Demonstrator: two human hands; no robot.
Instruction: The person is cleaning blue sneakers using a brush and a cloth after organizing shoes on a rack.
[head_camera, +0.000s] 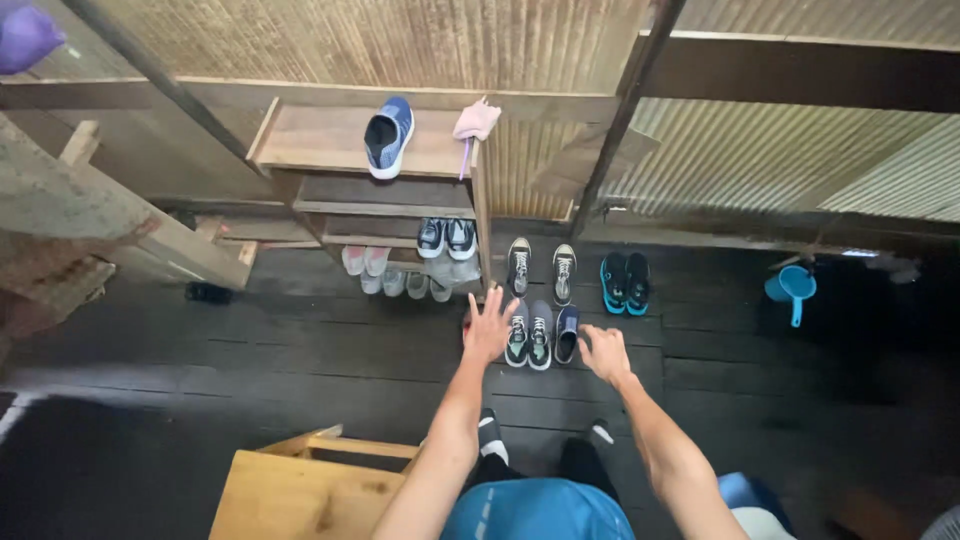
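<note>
My left hand (489, 325) is stretched forward with fingers spread, empty, just left of a grey-green pair of sneakers (529, 336) on the dark floor. My right hand (604, 352) hovers loosely curled, holding nothing, right beside a single blue shoe (567, 333). Behind these stand a dark pair with light laces (540, 270) and a black-and-turquoise pair (624, 283). On top of the wooden shoe rack (300, 140) lies one blue sneaker (388, 136) next to a pink cloth (476, 122).
The rack's lower shelves hold a black-and-white pair (446, 238) and pale shoes (375, 268). A blue scoop (793, 288) lies at the right. A light wooden stool (290, 490) stands at the lower left. Corrugated wall and slanted poles stand behind.
</note>
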